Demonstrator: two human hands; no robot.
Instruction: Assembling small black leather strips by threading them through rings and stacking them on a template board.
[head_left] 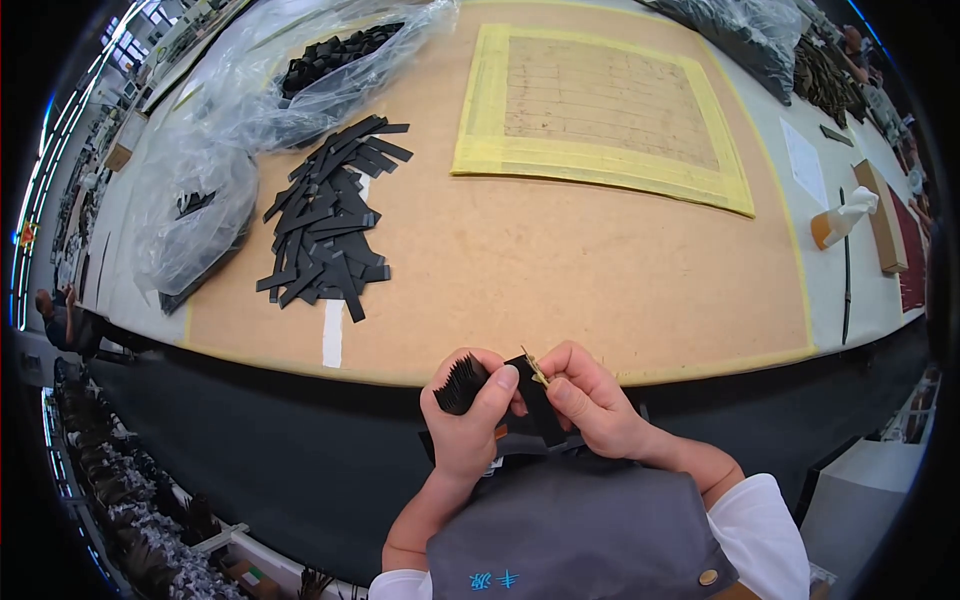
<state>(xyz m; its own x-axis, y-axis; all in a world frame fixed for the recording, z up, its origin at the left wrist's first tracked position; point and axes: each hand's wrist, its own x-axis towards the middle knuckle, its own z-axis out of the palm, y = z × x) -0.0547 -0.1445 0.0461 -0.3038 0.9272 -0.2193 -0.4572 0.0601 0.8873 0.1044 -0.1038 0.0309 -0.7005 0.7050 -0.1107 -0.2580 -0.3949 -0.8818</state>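
Note:
At the table's near edge, my left hand (468,415) is closed around a fanned bundle of black strips (461,386). Its thumb and fingers also pinch a single flat black strip (540,405), which hangs in front of my apron. Close beside it, my right hand (590,400) is closed on small brass-coloured thread snips (538,370). Their thin points lie at the strip's upper end; whether the blades touch it I cannot tell. My right fingers partly hide the snips' handle.
Loose black strips (325,220) lie heaped on the brown tabletop (600,270). Clear plastic bags (195,230) with black pieces stand at the left. A yellow-taped board (610,110) lies at the back. An orange spray bottle (835,222) and a cardboard box (880,215) stand at the right.

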